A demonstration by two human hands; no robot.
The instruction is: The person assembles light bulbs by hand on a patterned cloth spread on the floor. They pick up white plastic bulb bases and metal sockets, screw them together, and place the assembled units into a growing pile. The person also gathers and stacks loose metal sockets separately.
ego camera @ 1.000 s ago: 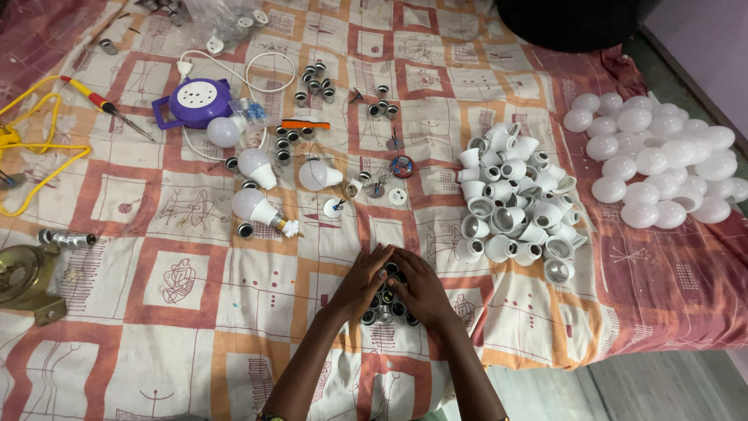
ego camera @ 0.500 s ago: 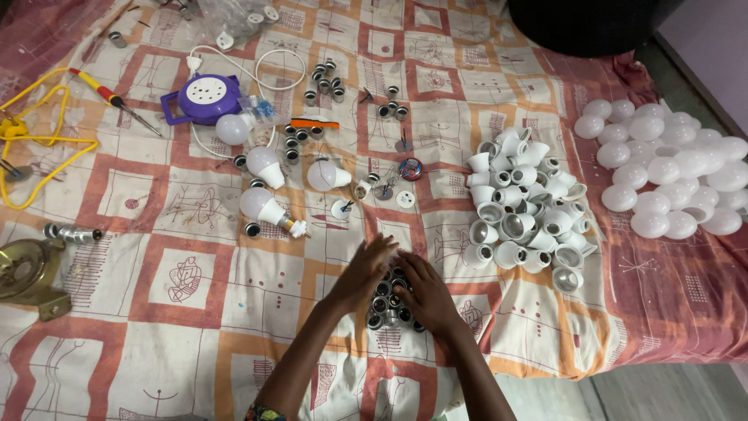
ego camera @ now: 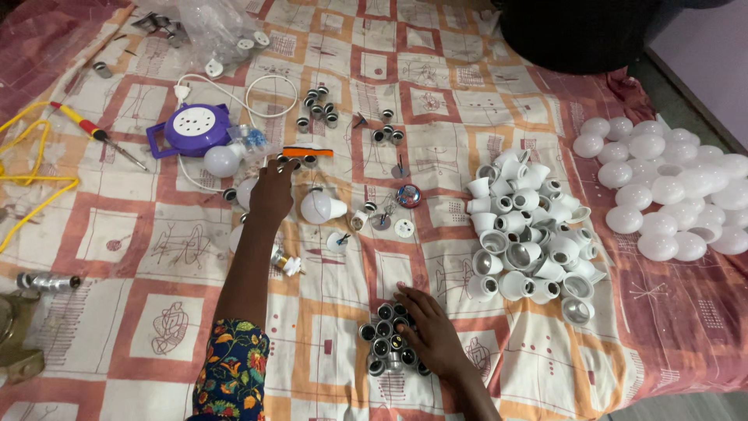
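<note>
Nearest the front edge of the bed (ego camera: 156, 312), which is covered in a patterned orange, red and cream sheet, the right hand (ego camera: 430, 331) lies flat with its fingers (ego camera: 411, 300) spread and relaxed, resting against the right side of a tight cluster of small metal bulb caps (ego camera: 386, 337). It grasps nothing; the caps stand packed together, open ends up, just left of the palm.

Further in, the left hand (ego camera: 273, 189) is stretched out from a flowered sleeve (ego camera: 232, 366) toward the middle of the sheet. Its fingers are loosely extended, the tips touching a few loose metal caps (ego camera: 290, 162) beside an orange-handled tool (ego camera: 307, 151). Whether anything is pinched beneath the fingertips cannot be told. A white assembled bulb (ego camera: 321, 206) lies just to the right of this hand, another bulb (ego camera: 221, 160) just to its left, and one more is partly hidden under the forearm.

To the right, a heap of white bulb housings (ego camera: 522, 226) sits near the middle of the bed, and a pile of white round diffuser domes (ego camera: 670, 195) lies by the right edge.

Beyond the left hand, a purple round extension socket (ego camera: 189, 125) with a white cord rests on the sheet. More small groups of caps (ego camera: 318, 105) lie toward the far edge. A red-and-yellow screwdriver (ego camera: 97, 134) and a yellow cable (ego camera: 31, 179) lie near the left edge.
</note>
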